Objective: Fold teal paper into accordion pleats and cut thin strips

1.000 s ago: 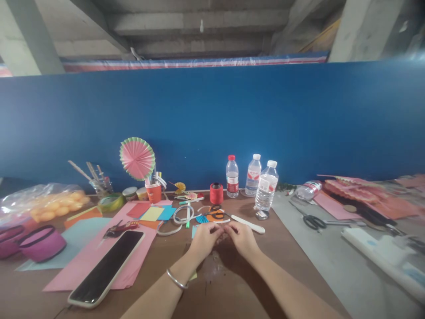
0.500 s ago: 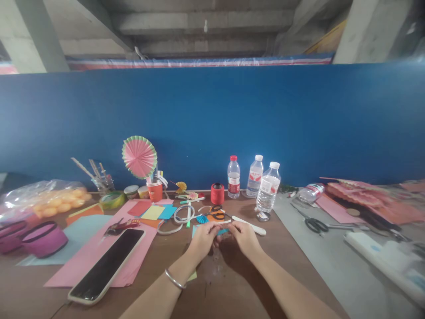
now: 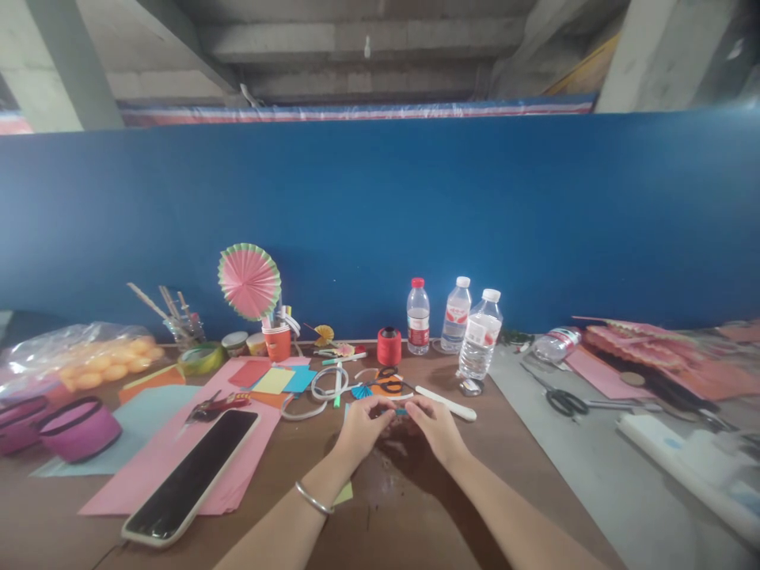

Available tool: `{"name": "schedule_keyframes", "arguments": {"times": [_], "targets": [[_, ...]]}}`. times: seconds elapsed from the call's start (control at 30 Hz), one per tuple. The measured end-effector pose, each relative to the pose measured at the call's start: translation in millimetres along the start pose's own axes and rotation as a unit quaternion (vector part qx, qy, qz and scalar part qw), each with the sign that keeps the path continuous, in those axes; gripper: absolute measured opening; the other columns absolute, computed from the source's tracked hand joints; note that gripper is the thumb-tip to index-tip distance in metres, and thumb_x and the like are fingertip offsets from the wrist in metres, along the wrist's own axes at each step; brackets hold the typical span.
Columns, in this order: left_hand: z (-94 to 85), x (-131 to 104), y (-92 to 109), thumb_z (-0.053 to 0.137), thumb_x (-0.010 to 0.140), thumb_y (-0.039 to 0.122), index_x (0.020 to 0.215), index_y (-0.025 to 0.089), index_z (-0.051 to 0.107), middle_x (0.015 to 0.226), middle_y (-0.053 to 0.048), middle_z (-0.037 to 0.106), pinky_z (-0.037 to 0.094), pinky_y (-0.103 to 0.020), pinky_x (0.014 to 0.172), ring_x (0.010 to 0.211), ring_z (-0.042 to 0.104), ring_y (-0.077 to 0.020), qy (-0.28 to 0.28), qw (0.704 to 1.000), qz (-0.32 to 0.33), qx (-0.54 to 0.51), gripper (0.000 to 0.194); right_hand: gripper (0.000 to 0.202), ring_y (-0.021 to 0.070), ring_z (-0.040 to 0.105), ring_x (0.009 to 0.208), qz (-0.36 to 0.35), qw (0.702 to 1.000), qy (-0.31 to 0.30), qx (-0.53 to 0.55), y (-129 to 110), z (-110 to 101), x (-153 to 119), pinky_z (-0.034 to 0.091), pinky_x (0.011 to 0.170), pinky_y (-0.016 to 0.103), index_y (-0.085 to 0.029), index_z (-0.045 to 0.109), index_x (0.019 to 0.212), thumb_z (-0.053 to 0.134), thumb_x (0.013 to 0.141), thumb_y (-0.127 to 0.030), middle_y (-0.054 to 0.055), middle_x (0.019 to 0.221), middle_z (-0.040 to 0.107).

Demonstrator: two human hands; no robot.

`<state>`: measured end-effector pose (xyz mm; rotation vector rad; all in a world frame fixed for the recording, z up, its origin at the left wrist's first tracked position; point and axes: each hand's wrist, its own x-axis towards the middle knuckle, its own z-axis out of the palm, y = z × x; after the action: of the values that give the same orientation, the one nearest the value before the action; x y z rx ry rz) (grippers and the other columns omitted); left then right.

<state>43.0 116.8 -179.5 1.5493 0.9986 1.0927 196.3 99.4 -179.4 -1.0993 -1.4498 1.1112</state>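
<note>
Both my hands meet above the front middle of the brown table (image 3: 380,530). My left hand (image 3: 362,429), with a silver bangle at the wrist, pinches one end of a small blue piece of paper (image 3: 402,412). At the other end, my right hand (image 3: 438,431) pinches it too. Only a narrow blue strip shows between the fingertips; the rest is hidden by the fingers. Just beyond lie a small pleated blue paper fan (image 3: 361,392), orange-and-black scissors (image 3: 390,386) and a white-handled tool (image 3: 457,408).
A phone (image 3: 193,479) rests on pink paper (image 3: 112,495) at left. Paper squares (image 3: 275,381), an orange cup (image 3: 277,345) holding a pink round fan (image 3: 249,281), a red thread spool (image 3: 389,347) and water bottles (image 3: 480,340) stand farther back. Black scissors (image 3: 567,402) lie right.
The blue paper shows as a narrower strip between my fingers, and less of it sticks out beyond them. My hands have shifted only slightly. Everything else on the table stays put.
</note>
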Motion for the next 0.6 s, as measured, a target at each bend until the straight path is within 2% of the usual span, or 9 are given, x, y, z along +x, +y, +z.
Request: {"name": "schedule_keyframes", "arguments": {"times": [0.1, 0.17, 0.37, 0.6], "targets": [[-0.1, 0, 0, 0.057, 0.064, 0.021, 0.071, 0.012, 0.062, 0.065, -0.002, 0.059, 0.042, -0.02, 0.057, 0.058, 0.052, -0.0104, 0.001, 1.0, 0.007, 0.016, 0.012, 0.023, 0.0105, 0.045, 0.049, -0.011, 0.998, 0.013, -0.055, -3, 1, 0, 0.038, 0.05, 0.021, -0.01, 0.055, 0.064, 0.053, 0.071, -0.032, 0.002, 0.055, 0.051], [0.5, 1, -2, 0.058, 0.064, 0.023, 0.073, 0.012, 0.062, 0.062, -0.001, 0.058, 0.041, -0.02, 0.056, 0.055, 0.051, -0.0099, -0.001, 1.0, -0.002, -0.001, 0.014, 0.021, 0.0103, 0.046, 0.049, -0.017, 0.996, 0.023, -0.079, -4, 0, 0, 0.038, 0.05, 0.02, -0.01, 0.055, 0.061, 0.052, 0.071, -0.029, 0.002, 0.053, 0.051], [2.4, 3, -11, 0.059, 0.066, 0.027, 0.076, 0.013, 0.058, 0.061, -0.001, 0.058, 0.043, -0.02, 0.054, 0.055, 0.053, -0.0101, 0.02, 0.993, -0.045, -0.103, 0.017, 0.016, 0.0105, 0.048, 0.05, -0.013, 0.997, 0.037, -0.073, -4, -2, -1, 0.04, 0.051, 0.02, -0.011, 0.058, 0.068, 0.052, 0.069, -0.026, 0.001, 0.059, 0.054], [2.5, 3, -7, 0.059, 0.064, 0.021, 0.075, 0.013, 0.057, 0.064, -0.001, 0.059, 0.045, -0.019, 0.058, 0.059, 0.056, -0.0104, 0.028, 0.995, -0.03, -0.091, 0.014, 0.016, 0.0102, 0.049, 0.049, 0.005, 0.997, 0.031, -0.069, -1, -3, 1, 0.04, 0.05, 0.019, -0.01, 0.058, 0.069, 0.053, 0.067, -0.025, 0.002, 0.056, 0.055]]}}
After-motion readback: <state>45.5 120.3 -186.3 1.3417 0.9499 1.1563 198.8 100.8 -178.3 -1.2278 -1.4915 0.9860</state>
